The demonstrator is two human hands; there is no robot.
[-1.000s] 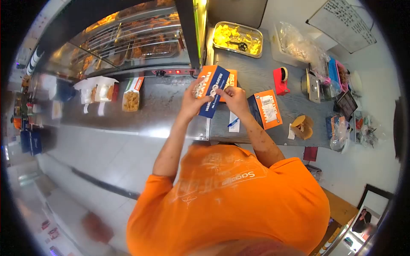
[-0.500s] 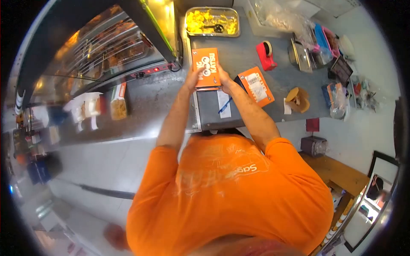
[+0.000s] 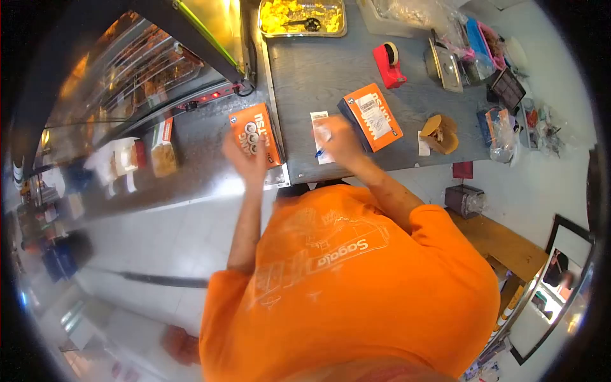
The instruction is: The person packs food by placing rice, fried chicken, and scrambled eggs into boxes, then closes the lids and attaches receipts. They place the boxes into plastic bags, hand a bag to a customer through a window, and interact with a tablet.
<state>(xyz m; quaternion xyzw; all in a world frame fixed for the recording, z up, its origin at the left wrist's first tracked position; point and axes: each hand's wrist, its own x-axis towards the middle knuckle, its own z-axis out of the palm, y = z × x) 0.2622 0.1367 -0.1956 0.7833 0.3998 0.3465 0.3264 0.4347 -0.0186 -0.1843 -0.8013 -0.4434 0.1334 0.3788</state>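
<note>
An orange box with white lettering lies on the metal counter near the seam. My left hand grips its left and near side, the thumb over the top. To the right, my right hand is over a white paper slip on the grey table, its fingers blurred by motion. A blue pen shows beside that hand; whether the fingers touch it is unclear. Right of my right hand sits a second orange box with a printed label on top.
A tray of yellow food with a black utensil stands at the back. Farther right are a red tape dispenser, an open brown carton and a metal container. At left stand a glass display cabinet and food boxes.
The first orange box has moved left and nearer, from both hands at the table to the metal counter under my left hand. My right hand has left it and moved to the paper slip.
</note>
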